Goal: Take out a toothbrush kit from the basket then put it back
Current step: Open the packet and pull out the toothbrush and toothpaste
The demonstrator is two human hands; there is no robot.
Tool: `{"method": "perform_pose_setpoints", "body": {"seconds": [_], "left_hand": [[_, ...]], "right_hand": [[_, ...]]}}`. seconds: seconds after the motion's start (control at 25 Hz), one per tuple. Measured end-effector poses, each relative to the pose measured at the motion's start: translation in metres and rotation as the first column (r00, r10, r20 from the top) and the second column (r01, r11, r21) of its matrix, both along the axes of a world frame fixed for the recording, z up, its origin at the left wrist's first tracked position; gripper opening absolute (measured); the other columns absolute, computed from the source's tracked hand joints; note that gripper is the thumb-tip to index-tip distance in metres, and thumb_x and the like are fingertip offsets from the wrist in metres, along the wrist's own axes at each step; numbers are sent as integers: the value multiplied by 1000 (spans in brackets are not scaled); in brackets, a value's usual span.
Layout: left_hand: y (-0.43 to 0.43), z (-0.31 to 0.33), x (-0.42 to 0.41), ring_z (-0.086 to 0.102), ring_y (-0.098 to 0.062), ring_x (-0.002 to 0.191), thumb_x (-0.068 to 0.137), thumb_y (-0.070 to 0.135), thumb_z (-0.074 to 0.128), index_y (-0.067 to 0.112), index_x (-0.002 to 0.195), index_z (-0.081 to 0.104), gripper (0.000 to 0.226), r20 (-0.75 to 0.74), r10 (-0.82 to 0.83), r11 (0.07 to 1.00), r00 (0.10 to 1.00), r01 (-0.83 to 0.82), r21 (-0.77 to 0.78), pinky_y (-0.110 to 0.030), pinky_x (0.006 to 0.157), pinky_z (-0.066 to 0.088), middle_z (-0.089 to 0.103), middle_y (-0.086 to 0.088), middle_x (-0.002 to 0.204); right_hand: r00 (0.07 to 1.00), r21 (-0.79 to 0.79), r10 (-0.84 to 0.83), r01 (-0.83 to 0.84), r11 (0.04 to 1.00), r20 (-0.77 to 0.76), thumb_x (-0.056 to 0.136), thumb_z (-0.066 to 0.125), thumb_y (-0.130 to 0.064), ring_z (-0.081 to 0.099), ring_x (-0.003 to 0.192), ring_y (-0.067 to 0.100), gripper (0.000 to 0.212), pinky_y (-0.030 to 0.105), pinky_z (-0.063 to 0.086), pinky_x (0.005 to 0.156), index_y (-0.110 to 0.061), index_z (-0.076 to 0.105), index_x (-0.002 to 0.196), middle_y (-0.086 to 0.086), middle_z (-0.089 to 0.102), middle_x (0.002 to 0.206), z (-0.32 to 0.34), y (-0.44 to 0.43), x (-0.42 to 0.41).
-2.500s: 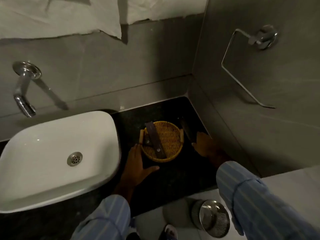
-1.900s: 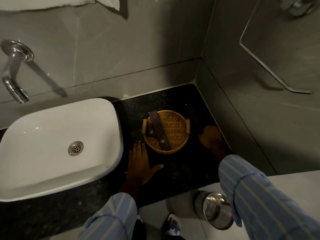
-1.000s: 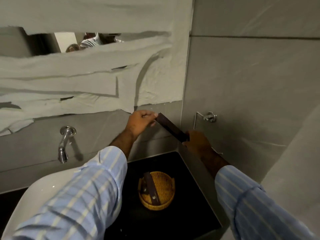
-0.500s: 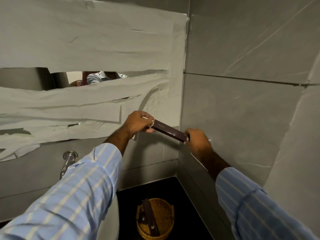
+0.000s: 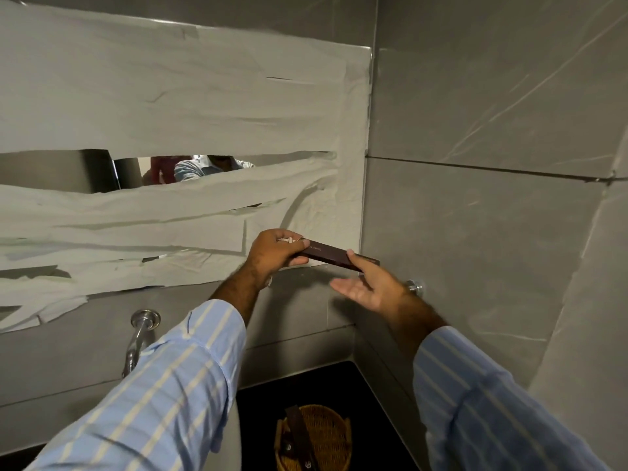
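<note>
A long dark brown toothbrush kit box (image 5: pixel 328 255) is held up at chest height in front of the wall corner. My left hand (image 5: pixel 275 254) grips its left end with fingers closed. My right hand (image 5: pixel 368 286) is at the box's right end with fingers spread, the thumb resting on the box and the palm turned up. Far below, the round woven basket (image 5: pixel 331 433) sits on the black counter, and a second dark kit box (image 5: pixel 300 436) lies across it.
A paper-covered mirror (image 5: pixel 170 130) fills the wall ahead, with a slit showing a reflection. A chrome tap (image 5: pixel 141 334) juts from the wall at the left. Grey tiled walls meet in a corner by the black counter (image 5: pixel 339 385). A chrome towel-ring mount (image 5: pixel 415 287) sits behind my right hand.
Both hands lifted the kit box from beside the basket up to chest height. In the last half second my right hand loosened its hold and spread its fingers.
</note>
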State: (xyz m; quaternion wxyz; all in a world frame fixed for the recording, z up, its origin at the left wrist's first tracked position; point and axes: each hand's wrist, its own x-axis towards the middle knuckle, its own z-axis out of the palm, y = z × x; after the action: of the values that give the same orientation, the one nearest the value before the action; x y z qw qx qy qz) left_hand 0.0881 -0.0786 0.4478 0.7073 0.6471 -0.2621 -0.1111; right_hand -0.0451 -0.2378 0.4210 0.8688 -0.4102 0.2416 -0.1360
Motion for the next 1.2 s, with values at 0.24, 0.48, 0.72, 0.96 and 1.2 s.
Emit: {"method": "perform_pose_setpoints", "body": {"seconds": [0.24, 0.48, 0.72, 0.96, 1.2], "left_hand": [[16, -17, 11, 77, -36, 91, 95, 1, 61, -1, 119, 63, 24, -235, -149, 984, 960, 120, -132, -34, 73, 65, 72, -24, 110], [4, -27, 16, 70, -13, 57, 85, 7, 73, 12, 89, 75, 6, 198, 282, 950, 939, -302, 78, -32, 70, 64, 76, -11, 83], [-9, -34, 9, 77, -29, 76, 95, 3, 55, -8, 98, 65, 15, -485, -208, 880, 850, -54, -472, -34, 64, 65, 75, -23, 89], [-16, -51, -6, 76, -34, 95, 90, 15, 70, -9, 115, 60, 37, -543, -395, 770, 741, -55, -636, -41, 68, 64, 68, -29, 116], [-20, -61, -12, 75, -28, 101, 88, 8, 71, 0, 113, 70, 26, -380, -316, 856, 870, 88, -510, -31, 75, 62, 68, -24, 122]], "right_hand": [[976, 200, -93, 53, 978, 197, 93, 60, 0, 56, 126, 39, 3, 47, 45, 108, 2, 58, 93, 31, 55, 135, 12, 13, 17], [977, 61, -96, 86, 994, 189, 92, 61, 1, 57, 125, 38, 2, 46, 47, 106, 2, 60, 93, 29, 59, 126, 22, 10, 25], [970, -364, -98, 176, 914, 224, 92, 64, -9, 72, 79, 22, 1, 32, 64, 71, -9, 63, 92, 10, 72, 93, 55, 7, 31], [980, -614, -87, 179, 768, 176, 90, 67, -20, 70, 65, 10, 8, 28, 62, 65, -14, 65, 94, 3, 72, 84, 84, 7, 38], [973, -598, -168, 230, 768, 160, 91, 66, -20, 68, 67, 15, 12, 30, 63, 62, -16, 62, 81, 6, 71, 85, 83, -5, 38]]}}
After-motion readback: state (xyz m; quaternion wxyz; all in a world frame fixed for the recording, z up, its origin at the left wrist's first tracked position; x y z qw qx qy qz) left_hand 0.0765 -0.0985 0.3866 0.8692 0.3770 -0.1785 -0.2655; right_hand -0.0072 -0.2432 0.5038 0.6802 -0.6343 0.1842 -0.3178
